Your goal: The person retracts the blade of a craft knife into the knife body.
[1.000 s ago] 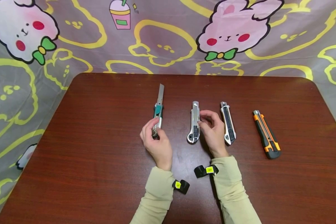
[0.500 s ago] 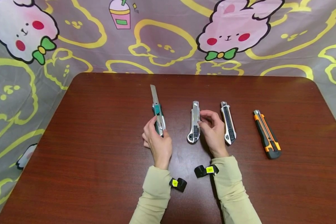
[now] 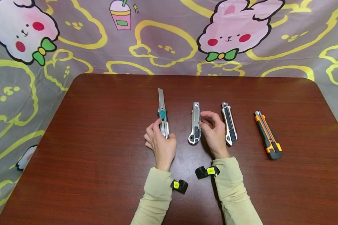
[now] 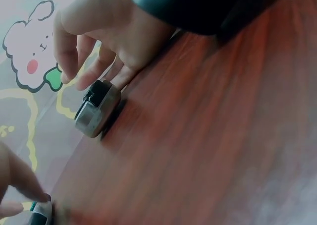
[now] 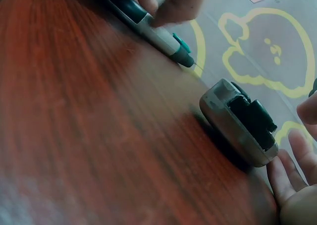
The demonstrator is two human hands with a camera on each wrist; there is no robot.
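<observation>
A teal and silver utility knife lies near the middle of the table, its long blade extended toward the back edge. My left hand grips its handle, index finger by the teal slider and thumb near the butt end. In the right wrist view, that knife lies low on the tabletop under the fingers. To its right rests a silver utility knife with no blade showing. My right hand stays beside it, loosely bent fingertips right at its right edge.
A white and black utility knife lies just beyond my right hand, and an orange and black one farther right. Behind the brown table hangs a cartoon-printed cloth. Black wrist straps sit at both cuffs.
The teal knife's blade tip has swung left, then back to the right, and shifted slightly toward me. My left hand has moved slightly right with it. The right hand has stayed put.
</observation>
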